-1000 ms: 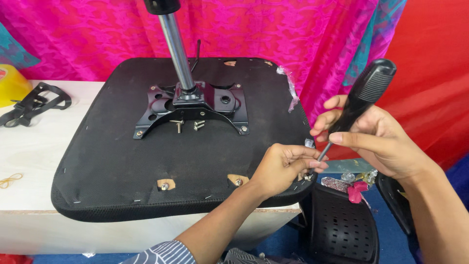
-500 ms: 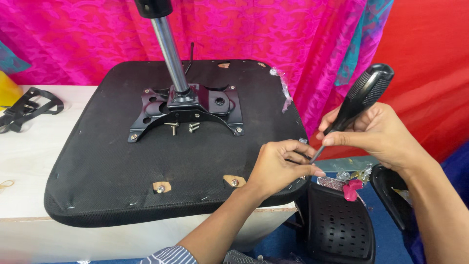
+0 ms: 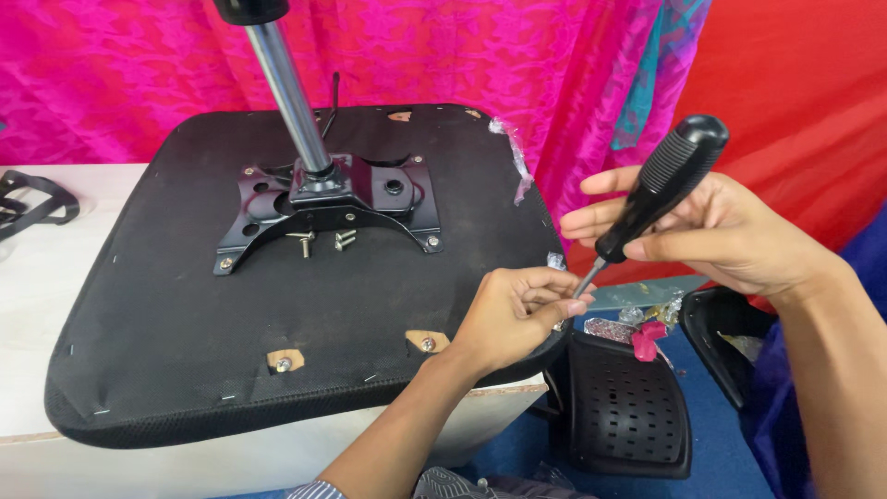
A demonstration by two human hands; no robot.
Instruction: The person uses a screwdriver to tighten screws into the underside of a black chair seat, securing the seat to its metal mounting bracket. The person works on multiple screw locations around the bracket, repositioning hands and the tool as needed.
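Screwdriver (image 3: pixel 651 199) up in the air off the right edge of the bench, tilted, its fat black ribbed handle pointing up and right, the thin metal shaft angling down and left toward the seat's edge. The right hand (image 3: pixel 730 236) has it wrapped, fingers curled closed around the lower handle, thumb laid along it. At the tip, the left hand (image 3: pixel 517 310) is bunched up, fingertips (image 3: pixel 565 298) pinched together right at the shaft's end; whatever small part they may be pinching is hidden, can't tell. That hand rests on the right rim of the upturned chair seat (image 3: pixel 185 323), a broad rounded pad in black woven fabric, stapled along the border, lying underside up across the white bench (image 3: pixel 37 305). Bolted at the seat's middle, a black steel mounting plate (image 3: pixel 323 208) with a shiny chrome gas-lift column (image 3: pixel 288 92) rising from it. Loose silvery bolts (image 3: pixel 323 242) lie just in front of the plate. Near the seat's front edge, two small bare wood patches (image 3: pixel 285 359), each with a screw head. Beyond the right edge, down on the blue floor, a black perforated plastic panel (image 3: pixel 628 407). Behind everything, bright pink patterned cloth (image 3: pixel 139 65).
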